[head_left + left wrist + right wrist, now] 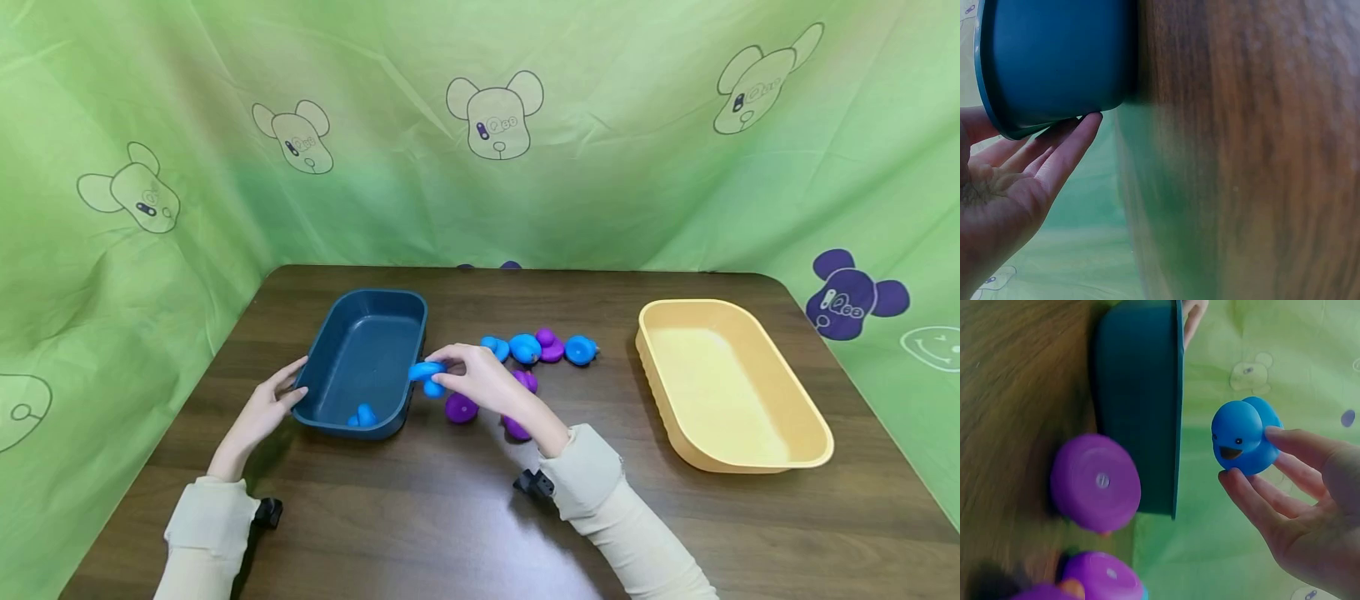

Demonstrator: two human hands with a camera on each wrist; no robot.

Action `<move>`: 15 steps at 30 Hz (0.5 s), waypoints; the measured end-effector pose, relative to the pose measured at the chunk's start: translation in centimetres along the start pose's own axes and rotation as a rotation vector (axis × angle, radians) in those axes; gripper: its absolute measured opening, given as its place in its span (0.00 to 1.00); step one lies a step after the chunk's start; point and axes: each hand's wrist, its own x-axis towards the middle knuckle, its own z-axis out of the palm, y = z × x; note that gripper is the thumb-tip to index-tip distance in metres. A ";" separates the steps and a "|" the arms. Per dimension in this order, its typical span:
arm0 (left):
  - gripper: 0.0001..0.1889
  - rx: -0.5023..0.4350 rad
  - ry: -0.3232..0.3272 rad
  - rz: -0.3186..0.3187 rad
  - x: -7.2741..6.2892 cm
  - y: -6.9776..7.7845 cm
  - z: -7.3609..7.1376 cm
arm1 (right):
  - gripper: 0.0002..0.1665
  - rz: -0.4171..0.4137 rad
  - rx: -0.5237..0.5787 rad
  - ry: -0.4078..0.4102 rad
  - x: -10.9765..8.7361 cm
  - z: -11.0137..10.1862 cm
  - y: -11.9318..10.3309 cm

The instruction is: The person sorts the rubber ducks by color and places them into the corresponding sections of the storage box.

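My right hand [480, 377] pinches a blue rubber duck [1238, 437] between thumb and fingertips, just beyond the right rim of a dark blue tub [360, 304]. The duck's dark beak and eyes show in the right wrist view. At the tub's left side, my left hand [264, 410] holds the rim, thumb over the edge and fingers [1066, 150] along the outer wall. Another blue duck [365, 415] lies inside the tub's near end. Close by the right hand, a purple duck [1096, 481] lies tipped over with its round base showing.
Several more blue and purple ducks [525, 348] lie in the middle of the brown wooden table [360, 517]. A pale yellow tub [750, 462] stands at the right. Green cloth [375, 200] with printed mouse heads hangs behind.
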 end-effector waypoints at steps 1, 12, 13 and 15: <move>0.26 0.000 -0.001 0.001 0.0 0.0 0.0 | 0.14 -0.005 0.001 0.002 0.1 0.2 -0.1; 0.25 0.011 0.004 -0.008 0.0 0.0 0.0 | 0.15 -0.019 0.055 -0.010 1.2 1.8 -0.9; 0.25 0.013 0.005 -0.008 0.0 0.0 0.0 | 0.15 -0.020 0.059 -0.008 1.3 1.9 -0.9; 0.25 0.016 0.005 -0.012 0.0 0.0 0.0 | 0.15 -0.022 0.064 -0.005 1.5 2.3 -1.0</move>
